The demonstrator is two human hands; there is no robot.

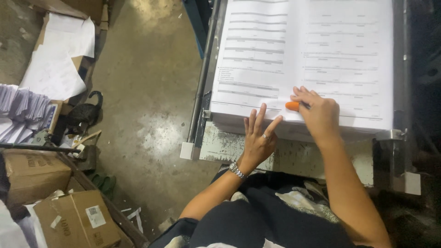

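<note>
Thick stack of large white printed paper sheets (303,55), lined with grey bars and rows of small text: fills the upper centre and upper right of the frame, resting on a worn, paint-chipped white metal table (294,158) with a grey rail along its left edge. Left hand (258,138), lower centre: open, fingers spread and pointing up the frame, fingertips laid against the near edge of the stack; grasps nothing. Silver ring on one finger; silver metal wristwatch (237,170) on the wrist. Right hand (318,112), just right of the left: palm down on the top sheet near its lower edge, fingers curled loosely, closed on nothing that can be seen. Orange rubber finger cover (292,106) worn on one digit, pressed to the paper at the hand's left side. Dark patterned clothing (257,220), bottom centre. Bare stained concrete floor (147,92), centre left. Brown cardboard boxes (73,220), lower left corner. Loose white paper sheets (59,55) over a box, upper left. Bundles of pale paper strips (18,110), left edge. Black handled bag (85,112) on the floor beside them.
</note>
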